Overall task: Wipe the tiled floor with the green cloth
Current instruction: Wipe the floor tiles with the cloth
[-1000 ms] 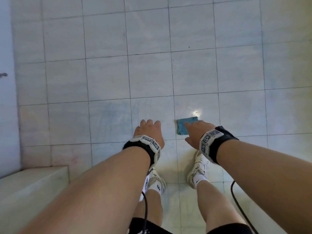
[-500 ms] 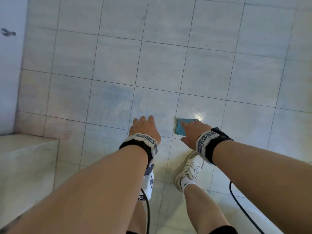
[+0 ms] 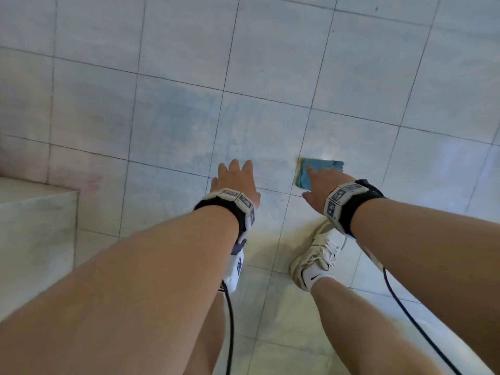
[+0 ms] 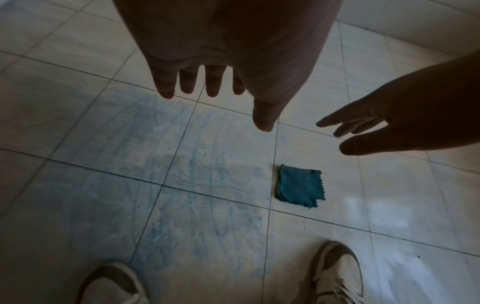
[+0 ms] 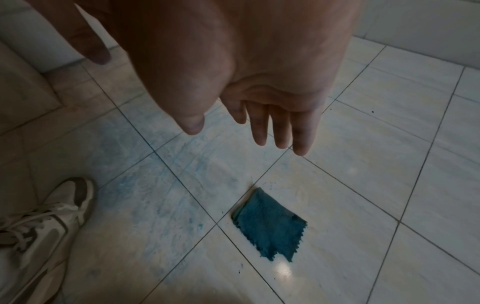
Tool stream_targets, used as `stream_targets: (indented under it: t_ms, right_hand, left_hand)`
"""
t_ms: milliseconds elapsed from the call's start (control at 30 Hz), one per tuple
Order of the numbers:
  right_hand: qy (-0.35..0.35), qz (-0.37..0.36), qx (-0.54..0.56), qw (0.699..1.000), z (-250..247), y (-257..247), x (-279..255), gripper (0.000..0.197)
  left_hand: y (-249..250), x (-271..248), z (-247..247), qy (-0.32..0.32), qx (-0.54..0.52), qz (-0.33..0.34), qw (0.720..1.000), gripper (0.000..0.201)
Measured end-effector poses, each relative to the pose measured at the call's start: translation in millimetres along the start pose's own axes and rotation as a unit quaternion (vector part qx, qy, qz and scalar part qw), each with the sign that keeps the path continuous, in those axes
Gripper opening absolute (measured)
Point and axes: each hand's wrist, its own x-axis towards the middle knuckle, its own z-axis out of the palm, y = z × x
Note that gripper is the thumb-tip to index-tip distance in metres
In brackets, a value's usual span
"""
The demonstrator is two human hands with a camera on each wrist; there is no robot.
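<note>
A small folded green-blue cloth [image 3: 307,175] [image 4: 300,186] [image 5: 270,224] lies flat on the pale tiled floor [image 3: 162,117], beside a grout line. Bluish streaks [image 4: 166,164] mark the tiles left of it. My right hand [image 3: 323,182] [image 5: 259,127] hovers above the cloth with fingers straight and spread, clear of it and holding nothing. Level with it on the left, my left hand [image 3: 235,180] [image 4: 205,82] also hangs in the air, fingers straight, empty.
Two white sneakers [image 3: 316,255] [image 4: 109,286] stand on the tiles just behind the cloth. A low pale step [image 3: 32,228] rises at the left. Dark cables [image 3: 230,320] hang from both wrists.
The head view has swung and moved closer, so the step now sits lower left. Both hands stay raised and open, the right one still over the cloth, which has not moved.
</note>
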Motion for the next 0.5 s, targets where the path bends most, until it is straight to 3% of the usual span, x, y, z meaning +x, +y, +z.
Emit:
stream_targets:
  t_ms: [167, 367, 433, 500]
  right_hand:
    - [0.002, 0.05, 0.024, 0.998, 46, 4, 66, 0.064]
    - [0.017, 0.186, 0.074, 0.98, 86, 4, 173, 0.055]
    - [0.044, 0.178, 0.085, 0.979, 99, 4, 207, 0.059]
    - [0.087, 0.124, 0.075, 0.986, 103, -1, 234, 0.062]
  left_hand:
    - [-2, 72, 37, 0.006, -0.012, 0.004, 1.0, 0.089]
    - [3, 183, 76, 0.038, -0.009, 0.024, 0.999, 0.093]
    - [4, 218, 85, 0.066, 0.011, 0.033, 0.997, 0.097]
    - [5, 250, 87, 0.088, 0.025, 0.037, 0.995, 0.103]
